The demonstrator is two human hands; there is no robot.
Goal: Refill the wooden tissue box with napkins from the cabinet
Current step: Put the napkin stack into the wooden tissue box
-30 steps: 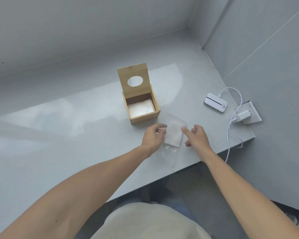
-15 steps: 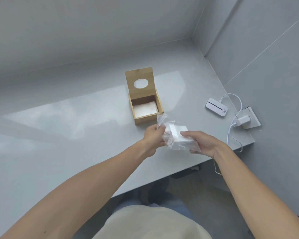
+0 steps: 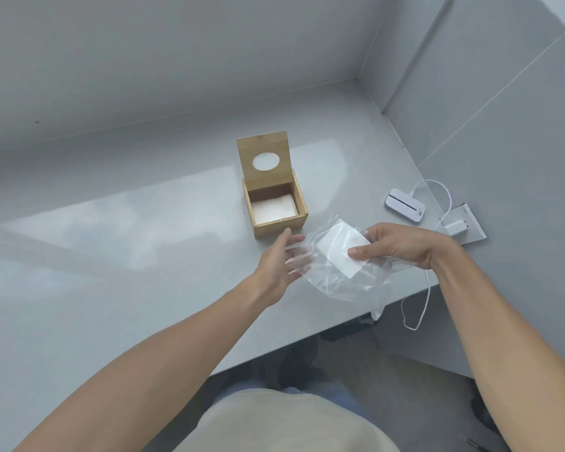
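The wooden tissue box (image 3: 302,214) stands on the grey counter (image 3: 144,256) with its lid (image 3: 264,161) swung up; white napkins (image 3: 274,208) lie low inside it. Just in front of the box, my right hand (image 3: 402,244) grips a clear plastic bag (image 3: 340,282) with a small stack of white napkins (image 3: 341,247) inside, held above the counter. My left hand (image 3: 282,261) is at the bag's left side, fingers straight and spread, partly behind the clear plastic.
A small white device (image 3: 404,209) lies to the right, its white cable (image 3: 428,298) running to a plug and wall socket (image 3: 463,226) and hanging over the counter edge. Grey walls close the back and right. The counter's front edge runs just below my hands.
The bag with napkins went from lying on the counter to being lifted in both hands. Now my left hand has let go and spread open while the right keeps holding it.
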